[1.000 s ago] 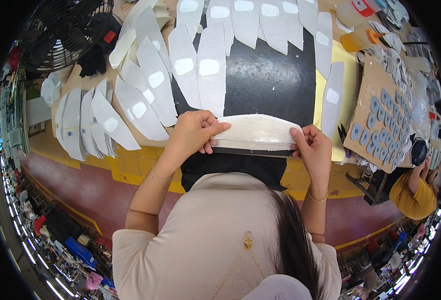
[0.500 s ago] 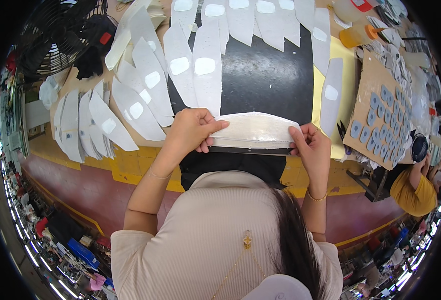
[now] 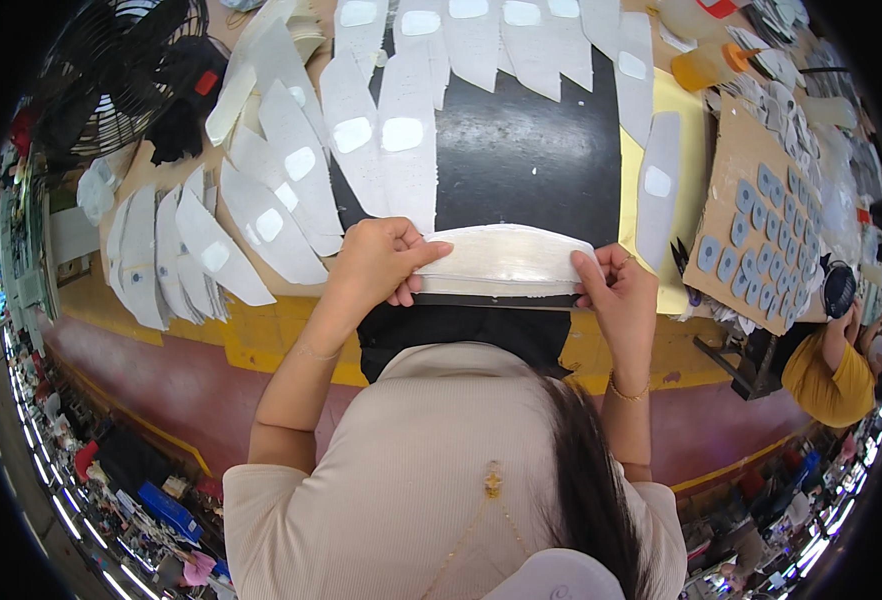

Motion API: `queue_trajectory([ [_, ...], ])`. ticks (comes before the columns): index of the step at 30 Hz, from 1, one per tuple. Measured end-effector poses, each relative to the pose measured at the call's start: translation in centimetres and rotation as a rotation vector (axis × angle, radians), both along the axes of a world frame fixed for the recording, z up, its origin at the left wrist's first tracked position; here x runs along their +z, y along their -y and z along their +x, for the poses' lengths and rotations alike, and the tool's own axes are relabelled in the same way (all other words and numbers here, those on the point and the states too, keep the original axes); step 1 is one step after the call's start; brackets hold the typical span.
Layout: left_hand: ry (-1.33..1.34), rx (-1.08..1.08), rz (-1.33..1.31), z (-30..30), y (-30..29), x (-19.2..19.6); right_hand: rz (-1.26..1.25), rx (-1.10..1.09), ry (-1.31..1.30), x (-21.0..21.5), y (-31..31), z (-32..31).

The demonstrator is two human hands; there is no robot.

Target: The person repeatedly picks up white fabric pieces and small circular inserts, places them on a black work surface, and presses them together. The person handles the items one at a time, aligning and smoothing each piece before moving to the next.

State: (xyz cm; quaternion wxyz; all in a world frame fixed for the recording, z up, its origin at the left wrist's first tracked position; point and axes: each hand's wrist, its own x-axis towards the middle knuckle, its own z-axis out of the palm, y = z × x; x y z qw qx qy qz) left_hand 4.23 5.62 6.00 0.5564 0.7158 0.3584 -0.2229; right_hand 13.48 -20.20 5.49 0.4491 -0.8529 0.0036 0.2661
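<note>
A curved, glossy off-white material panel (image 3: 506, 258) lies stretched sideways between my hands at the near edge of the black board (image 3: 526, 150). My left hand (image 3: 386, 260) pinches its left end, thumb on top and fingers curled beneath. At the other end my right hand (image 3: 616, 283) grips it the same way, thumb over the corner. Just beyond my left hand, two pale panels (image 3: 404, 135) with white rounded patches lie on the board. More such panels (image 3: 521, 40) line its far edge.
To the left are overlapping panels (image 3: 266, 225) and a black fan (image 3: 116, 80). On the right, a cardboard sheet (image 3: 731, 205) carries several grey pieces, beside scissors (image 3: 683, 262) and a yellow sheet (image 3: 673, 115). An orange-capped bottle (image 3: 711, 67) stands farther back. Another person's yellow sleeve (image 3: 829, 380) shows at right.
The whole view has shifted slightly. Both hands keep the same hold on the panel, which stays in place at the board's near edge.
</note>
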Motion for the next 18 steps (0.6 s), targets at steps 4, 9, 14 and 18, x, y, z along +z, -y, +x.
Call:
queue_trajectory([
  [4, -0.014, 0.038, 0.006, 0.0, 0.2, -0.1, -0.013, 0.004, 0.024, -0.4, -0.1, -0.1],
  [9, -0.003, 0.033, 0.020, 0.1, 0.3, 0.1, -0.018, 0.009, 0.028, -0.1, -0.2, -0.2],
  [14, -0.020, -0.004, 0.080, 0.2, 0.5, 0.2, -0.093, 0.067, 0.124, -0.3, -0.3, -0.5],
  [18, 0.089, -0.272, 0.521, -0.5, 0.8, 0.8, -0.470, 0.165, 0.335, 1.6, -0.7, -0.4],
])
